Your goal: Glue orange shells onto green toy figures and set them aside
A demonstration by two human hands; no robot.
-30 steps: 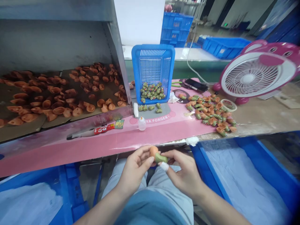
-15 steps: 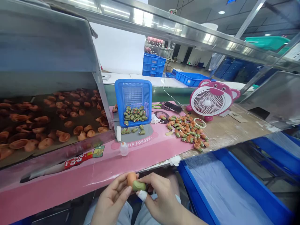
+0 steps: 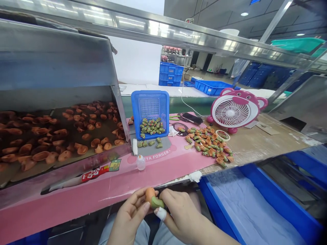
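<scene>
Over my lap, in front of the table edge, my left hand (image 3: 134, 214) pinches a small orange piece (image 3: 150, 194). My right hand (image 3: 178, 212) grips a green piece (image 3: 157, 203) that sits against the orange one; whether they are fixed together I cannot tell. White tape (image 3: 160, 213) wraps a finger of the right hand. On the pink mat (image 3: 122, 185) beyond stands a small clear bottle (image 3: 140, 163) with an orange tip. A blue basket (image 3: 150, 97) leans there, with several green pieces (image 3: 152, 126) in it and others lying before it.
At the left, a box-like bay (image 3: 56, 98) holds many loose orange pieces (image 3: 76, 136). A pile of orange-and-green pieces (image 3: 209, 144) lies right of the basket, near a tape roll (image 3: 222, 135), a phone (image 3: 192, 118) and a pink fan (image 3: 237, 109). A blue bin (image 3: 278, 204) stands below right.
The whole scene has shifted slightly to the right and down as the view turned. Both hands keep hold of the orange and green pieces, with little change in grip.
</scene>
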